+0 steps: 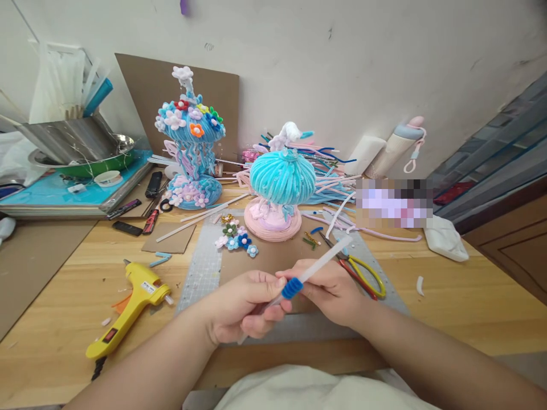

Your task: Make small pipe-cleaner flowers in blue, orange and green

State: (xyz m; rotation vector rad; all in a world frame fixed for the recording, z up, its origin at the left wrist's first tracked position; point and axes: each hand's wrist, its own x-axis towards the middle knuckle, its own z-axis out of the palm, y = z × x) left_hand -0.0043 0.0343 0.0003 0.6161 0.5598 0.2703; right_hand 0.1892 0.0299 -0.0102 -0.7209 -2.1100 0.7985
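A translucent glue stick (325, 257) slants up to the right in front of me, with a blue pipe cleaner (292, 288) coiled tightly around its middle. My left hand (252, 304) is closed around the stick's lower part, thumb against the coil. From behind the stick, my right hand (335, 290) pinches at the coil's right side; its fingertips are partly hidden. Beyond the hands stands a turquoise pipe-cleaner dome (282, 176) on a round pink base (273, 232). Several small pipe-cleaner flowers (233, 242) lie left of that base.
A yellow glue gun (137, 302) lies at left. Pliers (363, 273) with red and yellow handles rest right of my hands on the grey cutting mat (199, 285). A flower-covered blue model (190, 134) stands behind. Loose pipe cleaners (333, 191), a bottle (395, 148) and a steel pot (72, 139) are farther back.
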